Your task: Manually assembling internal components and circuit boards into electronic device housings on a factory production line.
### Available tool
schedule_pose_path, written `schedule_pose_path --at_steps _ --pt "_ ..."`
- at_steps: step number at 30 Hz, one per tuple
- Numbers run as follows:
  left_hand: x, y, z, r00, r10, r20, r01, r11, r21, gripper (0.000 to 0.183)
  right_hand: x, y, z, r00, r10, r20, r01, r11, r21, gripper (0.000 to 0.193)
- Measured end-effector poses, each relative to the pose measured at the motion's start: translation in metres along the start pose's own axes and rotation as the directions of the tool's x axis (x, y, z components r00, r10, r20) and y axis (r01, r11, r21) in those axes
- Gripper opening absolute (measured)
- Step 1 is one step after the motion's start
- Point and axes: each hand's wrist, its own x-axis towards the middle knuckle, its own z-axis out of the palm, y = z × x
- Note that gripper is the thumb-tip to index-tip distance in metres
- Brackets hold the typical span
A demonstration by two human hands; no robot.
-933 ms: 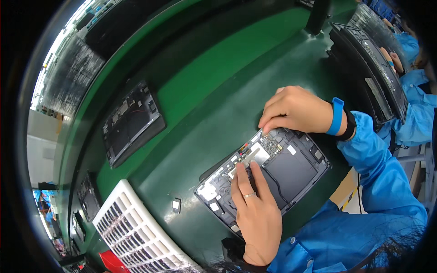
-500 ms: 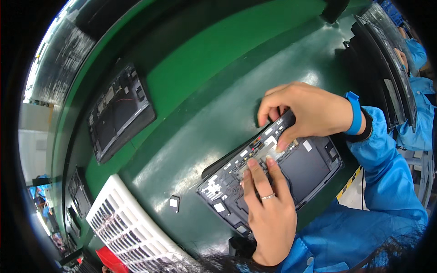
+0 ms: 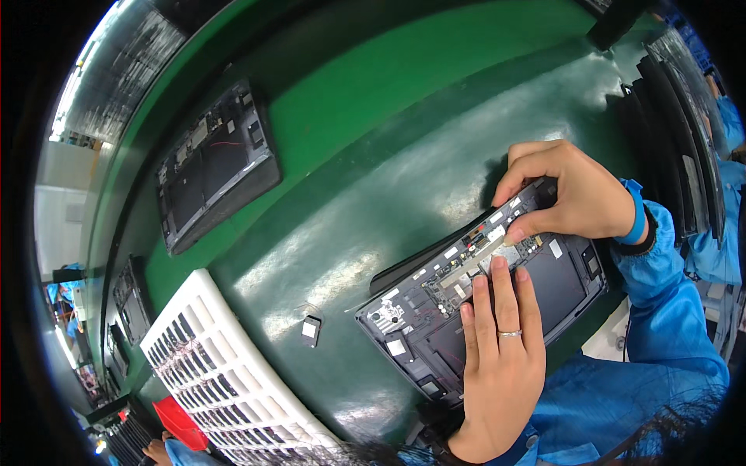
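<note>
An opened laptop [image 3: 431,311] lies at a slant on the table, its inner circuit board [image 3: 462,281] and black battery area showing. My left hand [image 3: 505,373], with a ring on one finger, lies with its fingers stretched out over the board, fingertips touching it. At the laptop's far edge, my right hand [image 3: 571,194] grips the rim, thumb on the inner side and bent fingers behind; a blue band circles the wrist. Part of the edge is hidden under that hand. Left of the laptop sits a small black part [image 3: 311,332] with a white label and a thin wire.
A white slotted tray [image 3: 203,299] with several small wired parts stands at lower left. Another opened laptop [image 3: 217,167] lies on the green belt beyond. Black panels [image 3: 668,147] stand in a row at right. A co-worker's hand [image 3: 158,450] shows at lower left.
The whole view has shifted, so the laptop and hands appear further right. My left fingers lie straighter and closer together on the board. The right hand keeps its hold on the laptop's edge.
</note>
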Motion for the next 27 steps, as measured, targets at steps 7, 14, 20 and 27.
schedule_pose_path --at_steps 7,14,20,27 --pt "0.008 0.004 0.002 1.0 0.019 0.016 -0.02 0.997 0.071 0.046 -0.009 0.025 -0.013 0.985 0.051 -0.166 -0.039 0.996 0.075 0.017" --pt "0.007 0.0 0.003 1.0 -0.02 -0.01 0.021 0.999 0.046 0.05 -0.038 0.004 -0.031 0.981 -0.189 -0.031 0.164 0.912 -0.377 0.035" --pt "0.007 -0.005 0.007 0.999 -0.038 0.036 0.039 0.999 -0.024 0.057 -0.053 0.002 -0.018 0.983 -0.135 0.123 0.173 0.906 -0.387 0.03" --pt "0.016 0.002 -0.008 0.983 -0.105 0.154 0.121 0.988 -0.098 0.071 -0.048 0.017 -0.018 0.987 -0.16 0.008 0.151 0.908 -0.391 0.019"
